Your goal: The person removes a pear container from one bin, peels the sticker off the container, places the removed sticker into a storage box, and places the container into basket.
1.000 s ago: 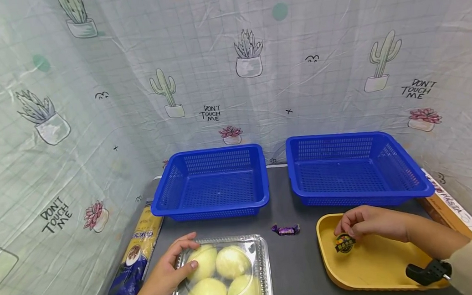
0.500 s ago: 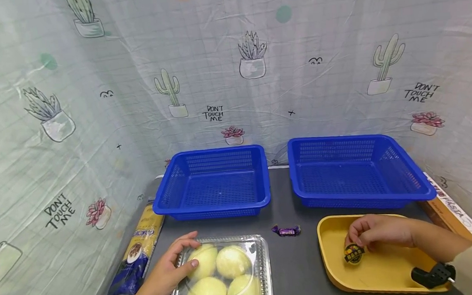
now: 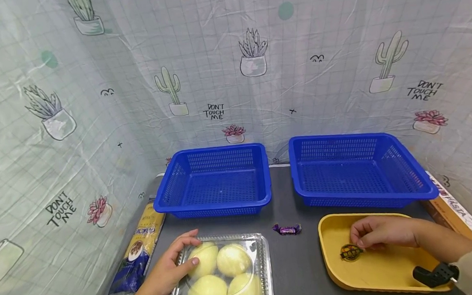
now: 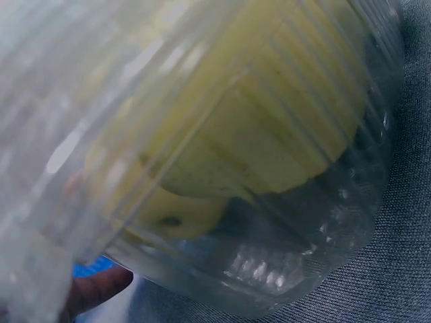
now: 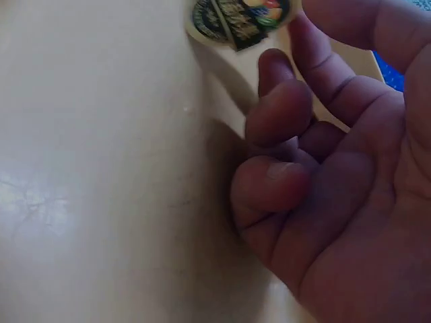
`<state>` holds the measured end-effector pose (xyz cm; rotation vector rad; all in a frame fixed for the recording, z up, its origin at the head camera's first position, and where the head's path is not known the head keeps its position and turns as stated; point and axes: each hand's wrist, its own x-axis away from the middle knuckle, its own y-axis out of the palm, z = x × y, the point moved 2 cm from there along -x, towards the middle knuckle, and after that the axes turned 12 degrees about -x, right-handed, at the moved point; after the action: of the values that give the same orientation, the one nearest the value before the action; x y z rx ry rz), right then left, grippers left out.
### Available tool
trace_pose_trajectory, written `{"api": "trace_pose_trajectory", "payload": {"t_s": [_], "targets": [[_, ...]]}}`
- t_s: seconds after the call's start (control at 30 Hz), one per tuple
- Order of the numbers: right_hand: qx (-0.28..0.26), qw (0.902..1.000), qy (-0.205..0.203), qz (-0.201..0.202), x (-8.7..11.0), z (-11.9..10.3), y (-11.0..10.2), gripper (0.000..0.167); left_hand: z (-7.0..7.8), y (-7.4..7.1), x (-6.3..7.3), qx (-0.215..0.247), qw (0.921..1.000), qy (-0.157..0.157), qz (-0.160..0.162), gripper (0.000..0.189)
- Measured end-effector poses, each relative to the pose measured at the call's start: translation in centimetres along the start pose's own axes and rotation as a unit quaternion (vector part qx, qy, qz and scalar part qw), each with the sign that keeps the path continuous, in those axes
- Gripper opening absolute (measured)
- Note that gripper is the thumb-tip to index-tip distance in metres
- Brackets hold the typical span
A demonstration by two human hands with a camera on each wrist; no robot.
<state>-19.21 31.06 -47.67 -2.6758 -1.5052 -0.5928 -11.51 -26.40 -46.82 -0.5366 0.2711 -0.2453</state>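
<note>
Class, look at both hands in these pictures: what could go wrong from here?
Over the yellow tray, the right hand holds the round label near its edge, so it might slip free. The left hand rests on the clear plastic container, which might dent under pressure. The purple-wrapped candy lies loose nearby, where a moving hand might knock it.

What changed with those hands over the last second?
The right hand has shifted slightly right and towards the person over the yellow, rounded tray. The small, round, dark label moved with it, lower and flatter-looking, seemingly still at the fingertips. The left hand stays on the clear plastic box; the purple-wrapped candy and two blue mesh baskets stayed put.
</note>
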Motion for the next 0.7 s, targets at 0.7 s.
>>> {"api": "trace_pose_trajectory", "payload": {"t_s": [0.7], "targets": [[0.042,0.9975,0.055,0.018,0.55,-0.94,0.15,0.025,0.08,-0.04,-0.06,-0.003,1.0,-0.001,0.004,0.028]]}}
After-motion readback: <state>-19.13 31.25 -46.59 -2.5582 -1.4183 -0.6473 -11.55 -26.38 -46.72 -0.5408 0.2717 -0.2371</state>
